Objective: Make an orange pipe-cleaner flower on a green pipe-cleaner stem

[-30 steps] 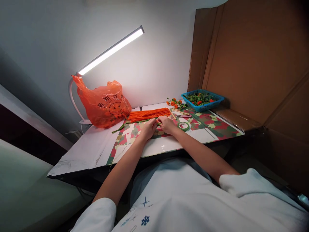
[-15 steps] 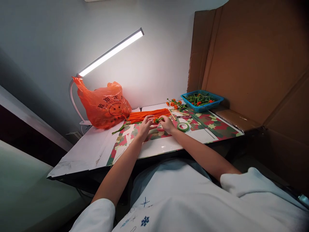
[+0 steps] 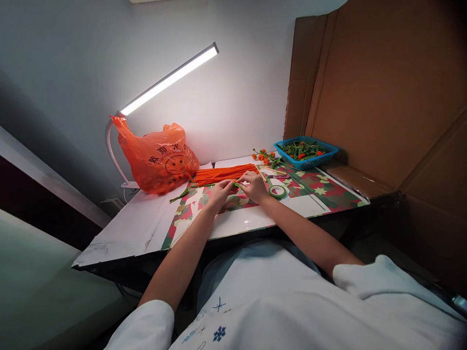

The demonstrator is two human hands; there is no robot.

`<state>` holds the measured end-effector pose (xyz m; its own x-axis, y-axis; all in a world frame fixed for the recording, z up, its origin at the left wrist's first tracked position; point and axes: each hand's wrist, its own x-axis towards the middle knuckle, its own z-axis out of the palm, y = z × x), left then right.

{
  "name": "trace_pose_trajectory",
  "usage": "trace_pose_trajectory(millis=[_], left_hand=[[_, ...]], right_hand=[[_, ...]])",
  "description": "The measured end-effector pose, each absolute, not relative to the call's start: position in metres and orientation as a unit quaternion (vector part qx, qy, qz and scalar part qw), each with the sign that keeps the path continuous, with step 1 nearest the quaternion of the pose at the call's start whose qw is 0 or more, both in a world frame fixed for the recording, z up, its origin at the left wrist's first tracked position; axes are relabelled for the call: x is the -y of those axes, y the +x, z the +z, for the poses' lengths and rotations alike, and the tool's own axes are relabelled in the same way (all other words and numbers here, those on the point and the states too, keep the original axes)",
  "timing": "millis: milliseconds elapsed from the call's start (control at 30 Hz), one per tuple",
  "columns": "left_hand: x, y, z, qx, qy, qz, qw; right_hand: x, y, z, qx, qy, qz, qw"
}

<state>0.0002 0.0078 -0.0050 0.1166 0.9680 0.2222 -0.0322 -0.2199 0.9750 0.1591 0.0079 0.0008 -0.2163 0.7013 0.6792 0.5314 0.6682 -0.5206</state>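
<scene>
My left hand (image 3: 220, 193) is closed with its fingertips around a small pipe-cleaner flower (image 3: 237, 184). Only the green part of the flower shows, between the two hands; its orange head is hidden by my fingers. Pinching that green part from the other side is my right hand (image 3: 255, 187). Behind both hands lies a bundle of orange pipe cleaners (image 3: 226, 173). A roll of green tape (image 3: 283, 194) rests on the table just right of my right hand.
A blue basket (image 3: 304, 165) of green stems and orange flowers stands at the back right, beside more orange flowers (image 3: 261, 156). An orange plastic bag (image 3: 153, 160) sits at the left under a lit lamp (image 3: 170, 80). Cardboard (image 3: 372, 92) walls the right side.
The left fingers, earlier spread, have closed over the flower and its orange head is now covered. My right hand has turned slightly, its fingers higher over the green part.
</scene>
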Motion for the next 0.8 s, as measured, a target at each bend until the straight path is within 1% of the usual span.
trace_pose_trajectory(millis=[167,367,533,633,733,800], left_hand=[[-0.009,0.001,-0.008,-0.423,0.596,0.543,0.413],[-0.012,0.0,-0.011,-0.432,0.616,0.546,0.368],[-0.01,-0.001,-0.01,-0.444,0.635,0.529,0.345],[-0.009,0.0,-0.009,-0.446,0.645,0.52,0.338],[-0.009,0.002,-0.007,-0.423,0.628,0.544,0.363],[-0.009,0.004,-0.007,-0.41,0.61,0.56,0.382]], right_hand=[[-0.006,0.156,0.001,0.786,-0.419,0.042,0.453],[-0.01,0.154,-0.002,0.81,-0.449,0.065,0.372],[-0.012,0.157,-0.003,0.827,-0.428,0.071,0.358],[-0.014,0.157,-0.004,0.823,-0.402,0.105,0.387],[-0.016,0.154,-0.005,0.774,-0.394,0.198,0.454],[-0.019,0.152,-0.008,0.737,-0.389,0.269,0.483]])
